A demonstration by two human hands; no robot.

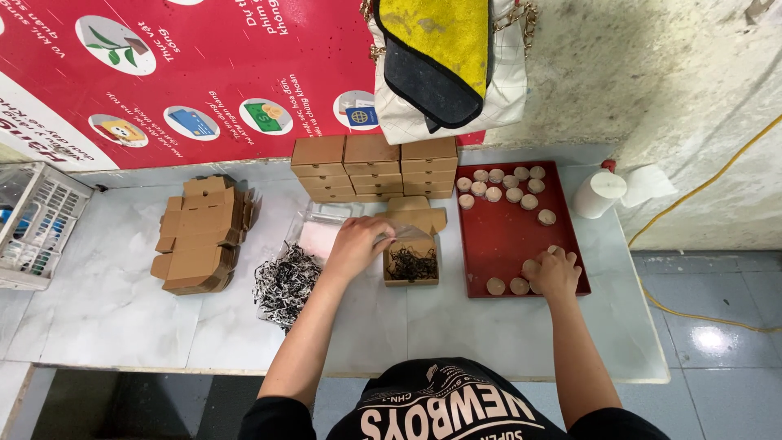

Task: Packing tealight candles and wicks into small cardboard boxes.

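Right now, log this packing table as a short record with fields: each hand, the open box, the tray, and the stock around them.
left hand: over the clear bag beside the shredded paper, fingers curled
right hand: on round candles at the near edge of the red tray
open box: lid back, dark shredded filler inside
tray contents: a cluster of candles at the far end, a few near the hand
closed boxes: stacked in three columns by the wall
flat boxes: piled to the left
paper roll: right of the tray
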